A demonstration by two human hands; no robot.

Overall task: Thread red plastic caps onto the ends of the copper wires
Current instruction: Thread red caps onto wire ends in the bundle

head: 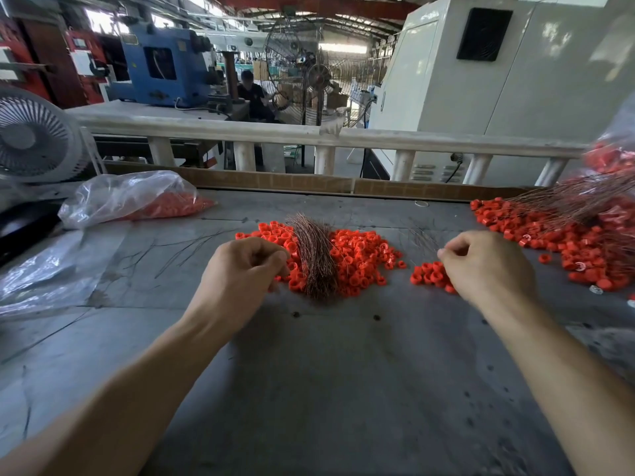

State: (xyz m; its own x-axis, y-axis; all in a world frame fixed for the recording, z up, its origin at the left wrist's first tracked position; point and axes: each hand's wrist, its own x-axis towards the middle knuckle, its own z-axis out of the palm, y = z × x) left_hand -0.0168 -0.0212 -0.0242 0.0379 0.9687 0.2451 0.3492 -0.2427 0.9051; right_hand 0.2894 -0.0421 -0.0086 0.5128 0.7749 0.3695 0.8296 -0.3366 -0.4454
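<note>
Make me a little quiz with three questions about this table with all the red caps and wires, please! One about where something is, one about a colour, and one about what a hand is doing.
1. Where does the bundle of copper wires lie?
A. On the middle pile of red caps
B. Inside the plastic bag
C. On the floor

2. What colour are the caps in the plastic bag at the far left of the table?
A. Blue
B. Green
C. Red-orange

3. What is the right hand doing?
A. Lying flat and open on the table
B. Curled, fingers pinched together over a small clump of caps
C. Holding the fan

Answers:
1. A, the bundle rests across the middle pile.
2. C, red-orange shows through the clear plastic.
3. B, the fingertips meet above the small clump; what they pinch is too small to tell.
</note>
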